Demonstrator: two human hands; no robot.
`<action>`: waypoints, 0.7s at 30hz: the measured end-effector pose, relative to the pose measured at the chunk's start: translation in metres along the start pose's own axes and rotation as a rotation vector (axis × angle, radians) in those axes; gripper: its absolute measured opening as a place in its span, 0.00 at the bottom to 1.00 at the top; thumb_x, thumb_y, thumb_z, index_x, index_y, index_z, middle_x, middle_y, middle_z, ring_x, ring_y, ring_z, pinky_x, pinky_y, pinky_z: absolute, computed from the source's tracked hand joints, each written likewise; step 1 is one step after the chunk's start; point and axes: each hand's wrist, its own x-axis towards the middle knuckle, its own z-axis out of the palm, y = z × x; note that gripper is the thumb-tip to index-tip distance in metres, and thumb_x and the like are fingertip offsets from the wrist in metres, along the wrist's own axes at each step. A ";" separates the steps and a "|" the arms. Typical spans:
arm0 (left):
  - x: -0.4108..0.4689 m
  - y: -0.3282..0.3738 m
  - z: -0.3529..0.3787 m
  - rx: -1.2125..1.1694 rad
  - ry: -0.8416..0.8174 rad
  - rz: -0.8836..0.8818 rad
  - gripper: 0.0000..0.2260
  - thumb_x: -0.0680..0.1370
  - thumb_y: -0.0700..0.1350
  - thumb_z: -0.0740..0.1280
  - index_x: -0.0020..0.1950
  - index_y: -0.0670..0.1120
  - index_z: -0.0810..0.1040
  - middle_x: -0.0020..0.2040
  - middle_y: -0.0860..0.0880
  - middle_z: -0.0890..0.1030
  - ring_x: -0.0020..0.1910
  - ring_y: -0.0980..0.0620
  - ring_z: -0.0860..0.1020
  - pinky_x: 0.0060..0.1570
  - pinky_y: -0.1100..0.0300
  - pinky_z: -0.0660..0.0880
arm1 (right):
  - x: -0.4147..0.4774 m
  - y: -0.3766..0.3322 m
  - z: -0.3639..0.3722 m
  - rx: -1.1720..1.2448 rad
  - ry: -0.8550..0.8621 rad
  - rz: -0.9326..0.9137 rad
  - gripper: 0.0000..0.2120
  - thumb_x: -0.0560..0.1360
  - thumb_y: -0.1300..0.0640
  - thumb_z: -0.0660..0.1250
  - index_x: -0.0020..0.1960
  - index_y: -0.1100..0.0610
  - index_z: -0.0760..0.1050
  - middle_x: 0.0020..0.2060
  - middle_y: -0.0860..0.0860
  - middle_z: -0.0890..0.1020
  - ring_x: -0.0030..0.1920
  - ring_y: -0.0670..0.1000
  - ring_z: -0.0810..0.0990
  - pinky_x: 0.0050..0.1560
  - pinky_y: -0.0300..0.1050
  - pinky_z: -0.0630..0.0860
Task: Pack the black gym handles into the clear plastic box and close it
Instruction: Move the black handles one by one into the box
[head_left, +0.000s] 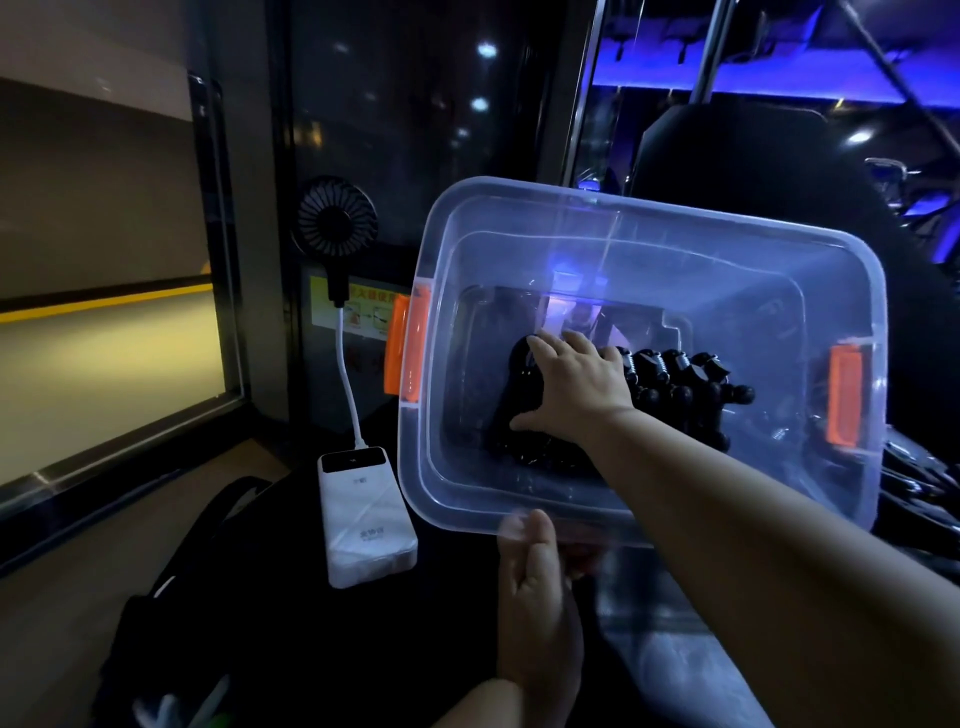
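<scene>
From the head view, the clear plastic box (727, 222) is tipped so that its open top faces the person, with no lid on it; an orange latch (408, 353) sits on its left end and a second orange latch (844, 397) on its right end. The black gym handles (675, 384) lie in a heap on the bottom of the box, towards its middle and right side; their exact number cannot be told in the dim light. The right hand (571, 384) reaches in over the near rim; its fingers are straight and spread, thumb stretched wide, and it rests on top of the left part of the heap, pressing rather than clasping. The left hand (535, 597) grips the near rim of the box from below, thumb laid over the edge and fingers curled underneath. Just left of the box a white power bank (363, 519) lies on the dark counter (441, 649); a white cable (345, 374) rises from it to a small black fan (336, 215) standing upright behind; a dark bag (171, 597) lies at the lower left, near the power bank.
</scene>
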 end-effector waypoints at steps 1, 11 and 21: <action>0.002 0.002 -0.005 0.024 0.066 0.001 0.48 0.59 0.73 0.69 0.63 0.36 0.69 0.56 0.31 0.78 0.56 0.35 0.78 0.57 0.47 0.74 | 0.000 0.000 -0.001 -0.016 -0.013 -0.005 0.53 0.59 0.30 0.71 0.76 0.49 0.54 0.76 0.44 0.58 0.75 0.51 0.54 0.69 0.59 0.58; 0.000 0.012 -0.004 -0.054 0.014 0.048 0.49 0.61 0.68 0.71 0.62 0.29 0.67 0.54 0.25 0.76 0.49 0.34 0.79 0.37 0.62 0.77 | 0.005 -0.009 -0.003 -0.111 -0.065 -0.032 0.51 0.57 0.34 0.71 0.74 0.52 0.58 0.75 0.46 0.56 0.71 0.50 0.61 0.65 0.58 0.59; 0.010 -0.001 -0.010 0.011 0.058 0.044 0.51 0.55 0.75 0.70 0.60 0.35 0.71 0.57 0.33 0.78 0.56 0.37 0.78 0.57 0.47 0.75 | 0.004 -0.004 -0.001 -0.046 -0.080 -0.010 0.56 0.62 0.35 0.71 0.78 0.50 0.44 0.78 0.45 0.49 0.77 0.51 0.48 0.70 0.62 0.53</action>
